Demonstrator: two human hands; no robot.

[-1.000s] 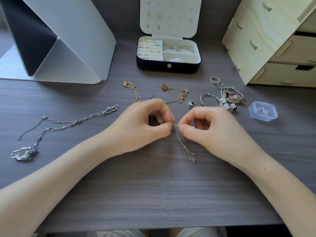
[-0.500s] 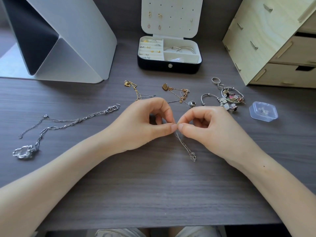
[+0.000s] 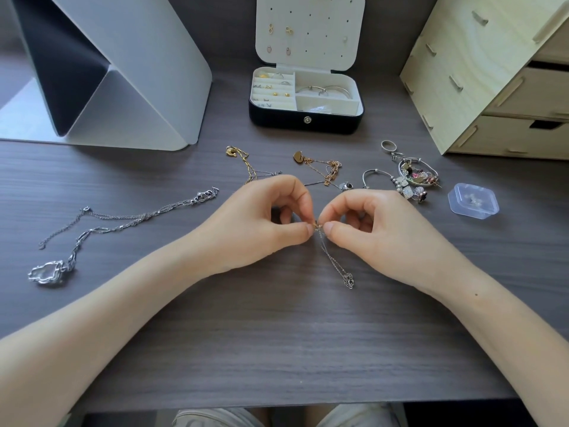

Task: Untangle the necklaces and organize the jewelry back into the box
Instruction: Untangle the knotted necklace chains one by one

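Note:
Both hands meet at the middle of the desk. My left hand (image 3: 261, 223) and my right hand (image 3: 369, 229) each pinch the top end of a thin silver necklace (image 3: 334, 261) between thumb and forefinger. Its chain hangs down to a small pendant lying on the desk. The open jewelry box (image 3: 304, 120) stands at the back with rings, earrings and bangles inside. A silver chain necklace (image 3: 101, 229) lies at the left. A gold necklace (image 3: 243, 161) and a rose-gold heart necklace (image 3: 320, 167) lie beyond my hands.
A charm bracelet and rings pile (image 3: 409, 177) sits at the right, next to a small clear plastic case (image 3: 472, 200). A wooden drawer unit (image 3: 492, 72) fills the back right. A white folded stand (image 3: 123, 72) occupies the back left.
My fingertips have closed together on the chain's end, then parted slightly. The pendant and the other jewelry stay where they were.

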